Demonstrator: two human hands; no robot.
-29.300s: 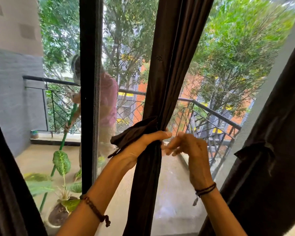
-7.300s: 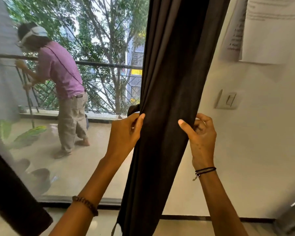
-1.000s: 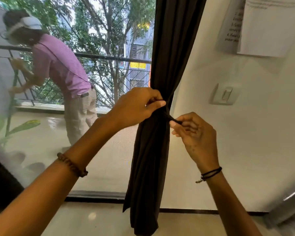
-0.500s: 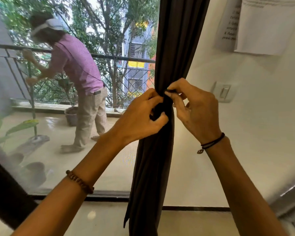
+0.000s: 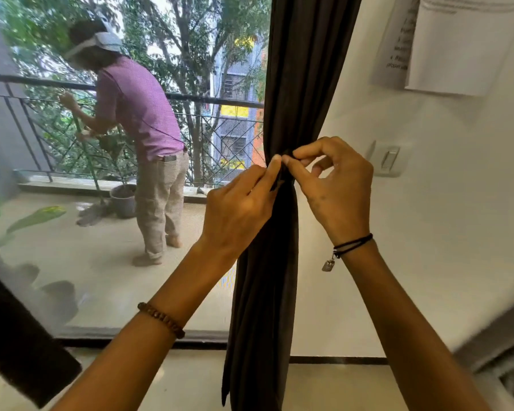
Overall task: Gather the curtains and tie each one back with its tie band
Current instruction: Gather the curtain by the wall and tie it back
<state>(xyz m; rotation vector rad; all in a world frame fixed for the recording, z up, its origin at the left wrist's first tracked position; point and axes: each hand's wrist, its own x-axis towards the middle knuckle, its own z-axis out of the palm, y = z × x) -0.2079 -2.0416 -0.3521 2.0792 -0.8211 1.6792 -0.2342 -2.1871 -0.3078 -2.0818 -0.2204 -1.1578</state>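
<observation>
The dark brown curtain (image 5: 297, 84) hung in long soft folds beside the smooth white wall (image 5: 428, 232), squeezed thin at its middle. There the left hand (image 5: 238, 209) and right hand (image 5: 336, 188) each had fingers (image 5: 268, 172) pinched on what looked like the thin dark tie band (image 5: 283, 177).

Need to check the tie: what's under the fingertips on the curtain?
A dark strip of tie band around the gathered curtain, pinched by the left hand and right hand. Whether it is knotted is hidden by the fingertips.
</observation>
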